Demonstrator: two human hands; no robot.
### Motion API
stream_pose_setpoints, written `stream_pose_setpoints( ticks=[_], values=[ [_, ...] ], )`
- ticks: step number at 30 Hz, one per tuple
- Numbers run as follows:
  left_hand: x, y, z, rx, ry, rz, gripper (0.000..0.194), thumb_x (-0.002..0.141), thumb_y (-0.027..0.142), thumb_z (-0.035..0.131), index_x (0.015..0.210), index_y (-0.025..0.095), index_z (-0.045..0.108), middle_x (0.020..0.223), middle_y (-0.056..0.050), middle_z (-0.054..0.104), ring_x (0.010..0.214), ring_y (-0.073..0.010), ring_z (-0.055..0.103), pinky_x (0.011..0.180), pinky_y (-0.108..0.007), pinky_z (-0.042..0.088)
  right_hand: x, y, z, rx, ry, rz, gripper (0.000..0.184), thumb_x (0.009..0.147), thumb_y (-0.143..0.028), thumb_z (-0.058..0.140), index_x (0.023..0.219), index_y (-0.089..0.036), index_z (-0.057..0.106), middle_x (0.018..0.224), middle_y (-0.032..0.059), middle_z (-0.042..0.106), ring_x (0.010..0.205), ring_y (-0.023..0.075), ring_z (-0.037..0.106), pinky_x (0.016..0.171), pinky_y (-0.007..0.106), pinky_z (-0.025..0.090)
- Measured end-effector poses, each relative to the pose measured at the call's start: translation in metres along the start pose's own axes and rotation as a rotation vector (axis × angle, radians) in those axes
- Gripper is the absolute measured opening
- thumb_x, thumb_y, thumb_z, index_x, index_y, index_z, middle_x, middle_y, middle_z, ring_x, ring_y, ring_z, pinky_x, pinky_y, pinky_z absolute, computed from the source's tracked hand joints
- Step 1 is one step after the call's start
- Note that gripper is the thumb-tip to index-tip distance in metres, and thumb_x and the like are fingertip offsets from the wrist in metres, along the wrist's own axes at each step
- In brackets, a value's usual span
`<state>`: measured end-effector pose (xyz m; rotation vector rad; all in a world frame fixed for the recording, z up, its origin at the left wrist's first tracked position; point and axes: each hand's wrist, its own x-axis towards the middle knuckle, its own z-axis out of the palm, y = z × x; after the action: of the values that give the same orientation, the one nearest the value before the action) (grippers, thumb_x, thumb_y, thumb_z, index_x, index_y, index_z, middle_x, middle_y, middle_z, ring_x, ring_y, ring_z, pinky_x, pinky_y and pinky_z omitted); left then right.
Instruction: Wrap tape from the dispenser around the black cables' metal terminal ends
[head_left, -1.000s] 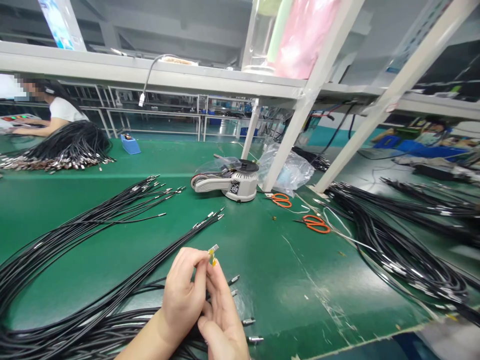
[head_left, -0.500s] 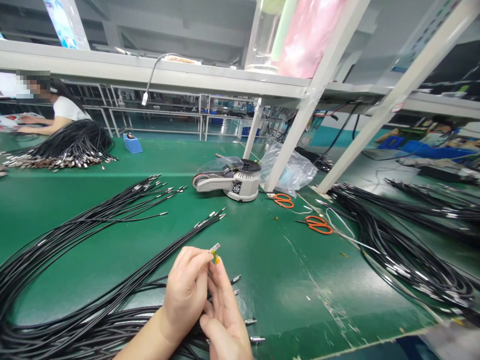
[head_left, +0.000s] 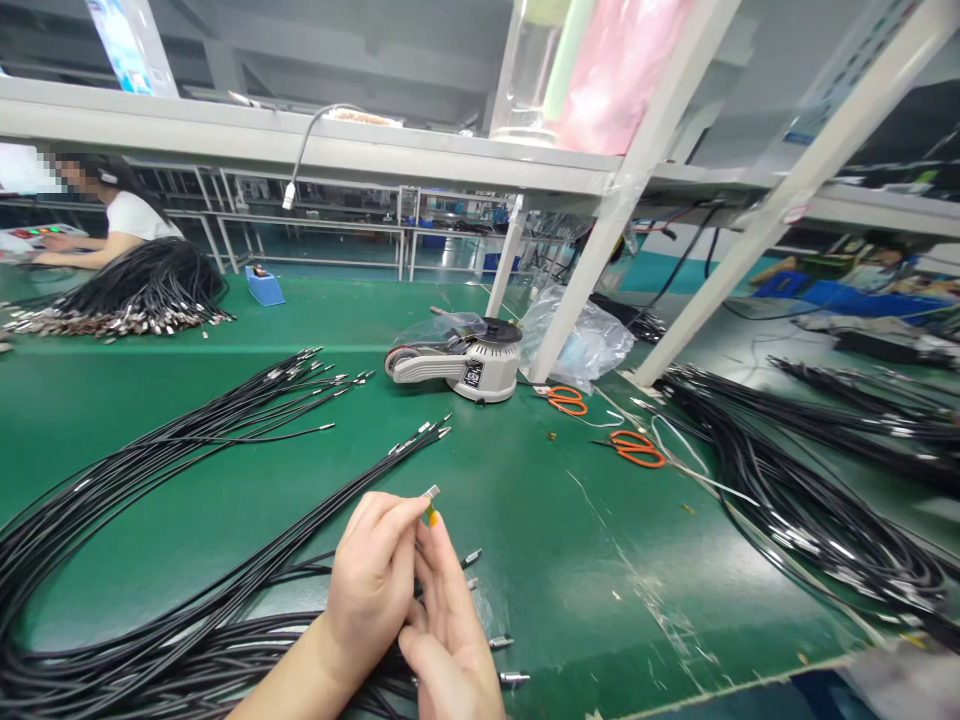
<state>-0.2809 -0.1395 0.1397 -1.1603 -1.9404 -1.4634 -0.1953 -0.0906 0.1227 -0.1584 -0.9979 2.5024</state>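
My left hand (head_left: pixel 375 575) is closed, its thumb and forefinger pinching a cable connector (head_left: pixel 433 492) whose bare metal tip sticks out past the fingertips. Just behind that tip, a bit of yellow tape (head_left: pixel 431 516) shows between the fingers of both hands. My right hand (head_left: pixel 454 630) is pressed up beside the left, forefinger stretched along the tape and thumb bent inward. The cable behind the connector is hidden by my hands. Below and to the left of them lie black cables (head_left: pixel 247 650) with metal ends.
A tape dispenser (head_left: pixel 484 365) stands ahead on the green table (head_left: pixel 540 560). Two orange-handled scissors (head_left: pixel 637 449) lie right of it, near a shelf post (head_left: pixel 592 250). More black cables (head_left: pixel 810 500) are at right. A co-worker (head_left: pixel 135 215) sits at far left behind a cable pile (head_left: pixel 157 285).
My left fingertips have slid slightly forward over the tape, so less yellow shows. My right hand has barely moved. The co-worker's head and hand have shifted a little.
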Motion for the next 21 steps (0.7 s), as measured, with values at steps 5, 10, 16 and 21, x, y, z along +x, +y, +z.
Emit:
stream_pose_setpoints(
  ticks=[5,10,16,21],
  values=[
    [-0.001,-0.002,0.0,0.032,-0.023,0.005,0.031,0.085,0.004,0.047,0.11,0.019,0.057,0.088,-0.003,0.061,0.081,-0.0124,0.055,0.073,-0.026,0.048,0.002,0.001,-0.001,-0.008,0.017,-0.01,0.069,0.062,0.001,0.051,0.12,-0.036,0.057,0.129,-0.0046,0.055,0.124,0.0192,0.046,0.097,0.031,0.044],
    [0.002,-0.006,0.0,0.121,-0.015,-0.089,0.022,0.087,0.011,0.048,0.106,0.018,0.057,0.091,-0.005,0.063,0.083,-0.0132,0.058,0.076,-0.027,0.049,0.0,0.005,-0.008,-0.07,0.068,-0.027,0.065,0.064,-0.002,0.054,0.122,-0.033,0.056,0.127,0.0001,0.058,0.12,0.0217,0.05,0.093,0.034,0.047],
    [0.006,-0.002,-0.001,0.183,0.008,-0.053,0.015,0.087,0.014,0.049,0.099,0.017,0.058,0.084,-0.005,0.061,0.077,-0.0145,0.057,0.069,-0.028,0.05,0.006,-0.027,-0.011,-0.396,0.26,0.027,0.029,0.08,-0.034,0.061,0.105,-0.019,0.065,0.111,0.0105,0.064,0.089,0.022,0.064,0.076,0.032,0.053],
    [0.003,-0.002,0.002,0.245,0.004,0.063,0.018,0.086,0.011,0.049,0.102,0.016,0.056,0.086,-0.005,0.06,0.078,-0.0148,0.056,0.07,-0.028,0.05,0.032,-0.056,0.004,-0.544,0.235,0.036,0.037,0.078,-0.052,0.059,0.081,-0.015,0.064,0.077,0.0041,0.061,0.066,0.0154,0.058,0.062,0.028,0.051]
  ],
)
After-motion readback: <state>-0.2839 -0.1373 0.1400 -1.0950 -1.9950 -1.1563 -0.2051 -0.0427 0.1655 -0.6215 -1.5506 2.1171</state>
